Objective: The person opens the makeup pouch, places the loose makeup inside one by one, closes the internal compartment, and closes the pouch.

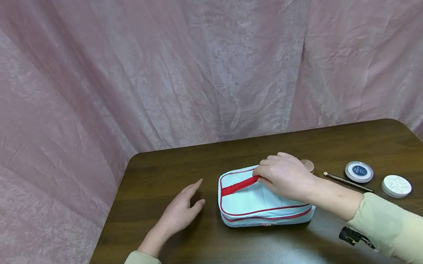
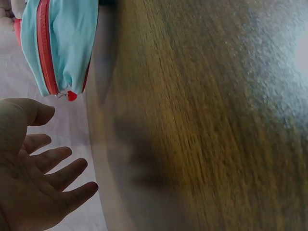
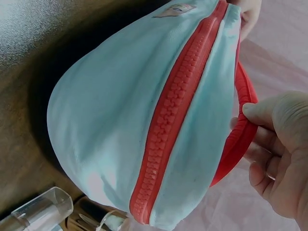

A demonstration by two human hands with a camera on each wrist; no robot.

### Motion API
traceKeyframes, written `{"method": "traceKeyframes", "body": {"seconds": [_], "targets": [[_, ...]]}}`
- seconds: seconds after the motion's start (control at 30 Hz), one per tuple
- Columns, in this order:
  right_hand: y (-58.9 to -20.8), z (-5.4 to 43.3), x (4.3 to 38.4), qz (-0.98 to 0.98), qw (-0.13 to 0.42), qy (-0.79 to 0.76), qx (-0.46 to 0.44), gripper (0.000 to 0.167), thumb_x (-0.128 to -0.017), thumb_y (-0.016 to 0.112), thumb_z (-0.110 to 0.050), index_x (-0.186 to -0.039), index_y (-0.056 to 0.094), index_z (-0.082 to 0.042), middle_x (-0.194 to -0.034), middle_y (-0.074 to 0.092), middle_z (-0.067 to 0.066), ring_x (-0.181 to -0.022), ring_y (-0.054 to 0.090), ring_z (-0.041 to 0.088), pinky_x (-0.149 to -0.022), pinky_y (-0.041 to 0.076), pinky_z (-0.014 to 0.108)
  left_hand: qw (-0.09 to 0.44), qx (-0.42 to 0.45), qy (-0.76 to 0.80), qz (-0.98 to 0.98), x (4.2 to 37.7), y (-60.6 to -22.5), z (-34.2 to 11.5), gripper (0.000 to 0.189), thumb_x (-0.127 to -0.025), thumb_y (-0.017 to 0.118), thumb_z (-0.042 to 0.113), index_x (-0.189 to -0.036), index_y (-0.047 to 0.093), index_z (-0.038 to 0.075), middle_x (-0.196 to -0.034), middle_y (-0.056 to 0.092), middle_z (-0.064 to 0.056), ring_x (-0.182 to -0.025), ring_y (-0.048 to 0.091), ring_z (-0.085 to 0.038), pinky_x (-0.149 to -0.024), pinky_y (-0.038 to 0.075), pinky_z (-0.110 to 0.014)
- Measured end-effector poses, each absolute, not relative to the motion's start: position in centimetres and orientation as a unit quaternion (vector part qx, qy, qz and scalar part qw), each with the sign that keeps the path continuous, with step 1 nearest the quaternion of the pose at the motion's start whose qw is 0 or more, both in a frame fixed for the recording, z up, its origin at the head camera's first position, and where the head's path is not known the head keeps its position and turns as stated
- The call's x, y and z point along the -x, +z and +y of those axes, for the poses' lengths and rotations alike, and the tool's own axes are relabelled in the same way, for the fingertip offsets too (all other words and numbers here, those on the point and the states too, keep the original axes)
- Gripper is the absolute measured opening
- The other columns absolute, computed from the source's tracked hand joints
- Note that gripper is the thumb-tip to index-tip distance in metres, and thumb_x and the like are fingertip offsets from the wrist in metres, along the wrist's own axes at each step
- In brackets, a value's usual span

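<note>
A light blue zippered pouch (image 1: 265, 200) with red trim sits near the middle of the table. My right hand (image 1: 286, 178) grips the red strap handle (image 3: 243, 144) on its top, the thumb and fingers pinching it in the right wrist view. Along the pouch's side runs a red zipper (image 3: 168, 113), its teeth meshed where visible. Whether the pouch's base touches the table I cannot tell. To the left of the pouch, my left hand (image 1: 178, 210) hovers apart from it, fingers spread and holding nothing. A red zipper pull (image 2: 72, 96) dangles at the pouch's end in the left wrist view.
Right of the pouch lie a round compact with a blue label (image 1: 359, 171), a white round case (image 1: 396, 186) and a dark pencil-like stick (image 1: 348, 182). A small round pinkish item (image 1: 308, 165) shows behind the right hand. A clear-capped tube (image 3: 45, 211) lies near the pouch.
</note>
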State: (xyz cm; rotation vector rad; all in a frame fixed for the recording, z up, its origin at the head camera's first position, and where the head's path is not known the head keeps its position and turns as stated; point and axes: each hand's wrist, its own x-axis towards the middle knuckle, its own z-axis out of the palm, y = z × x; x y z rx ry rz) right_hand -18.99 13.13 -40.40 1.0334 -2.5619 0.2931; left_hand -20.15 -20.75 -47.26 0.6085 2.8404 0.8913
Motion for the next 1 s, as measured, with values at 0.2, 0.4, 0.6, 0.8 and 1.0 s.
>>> {"method": "traceKeyframes", "body": {"seconds": [0.2, 0.4, 0.6, 0.8, 1.0], "targets": [[-41.1, 13.1, 19.1, -0.904, 0.185, 0.102, -0.372, 0.009, -0.088, 0.077, -0.013, -0.096, 0.077, -0.018, -0.089, 0.072, -0.005, -0.082, 0.065, 0.018, -0.069, 0.044, 0.035, 0.048, -0.211, 0.298, 0.93, 20.1, -47.2, -20.3, 0.061, -0.102, 0.063, 0.023, -0.158, 0.04, 0.015, -0.157, 0.044, -0.011, -0.144, 0.04, -0.028, -0.116, 0.035, -0.049], [-42.1, 13.2, 19.2, -0.903, 0.19, 0.104, -0.37, 0.009, -0.088, 0.078, -0.013, -0.095, 0.078, -0.018, -0.086, 0.07, -0.006, -0.08, 0.064, 0.018, -0.066, 0.041, 0.033, 0.047, -0.211, 0.298, 0.93, 20.2, -47.4, -20.1, 0.06, -0.102, 0.064, 0.023, -0.158, 0.041, 0.015, -0.157, 0.044, -0.011, -0.144, 0.041, -0.028, -0.116, 0.034, -0.049], [-42.6, 13.4, 19.2, -0.906, 0.19, 0.107, -0.363, 0.01, -0.088, 0.078, -0.014, -0.096, 0.078, -0.018, -0.087, 0.071, -0.005, -0.081, 0.065, 0.018, -0.067, 0.042, 0.034, 0.058, -0.206, 0.301, 0.929, 20.4, -47.4, -19.8, 0.06, -0.102, 0.064, 0.024, -0.157, 0.042, 0.014, -0.157, 0.044, -0.012, -0.144, 0.04, -0.027, -0.117, 0.034, -0.048], [-42.8, 13.7, 19.2, -0.916, 0.16, 0.112, -0.351, 0.014, -0.089, 0.077, -0.017, -0.103, 0.078, -0.016, -0.093, 0.072, -0.003, -0.086, 0.066, 0.02, -0.069, 0.041, 0.035, 0.08, -0.193, 0.314, 0.926, 21.2, -47.5, -19.4, 0.061, -0.103, 0.063, 0.029, -0.158, 0.04, 0.016, -0.159, 0.042, -0.009, -0.145, 0.039, -0.025, -0.118, 0.032, -0.048], [-42.7, 14.7, 19.0, -0.927, 0.14, 0.098, -0.333, 0.023, -0.089, 0.078, -0.022, -0.111, 0.077, -0.013, -0.101, 0.073, 0.0, -0.093, 0.066, 0.023, -0.079, 0.043, 0.04, 0.102, -0.201, 0.328, 0.917, 22.5, -47.3, -19.0, 0.058, -0.104, 0.061, 0.026, -0.157, 0.043, 0.015, -0.158, 0.044, -0.006, -0.145, 0.039, -0.025, -0.117, 0.033, -0.048]]}}
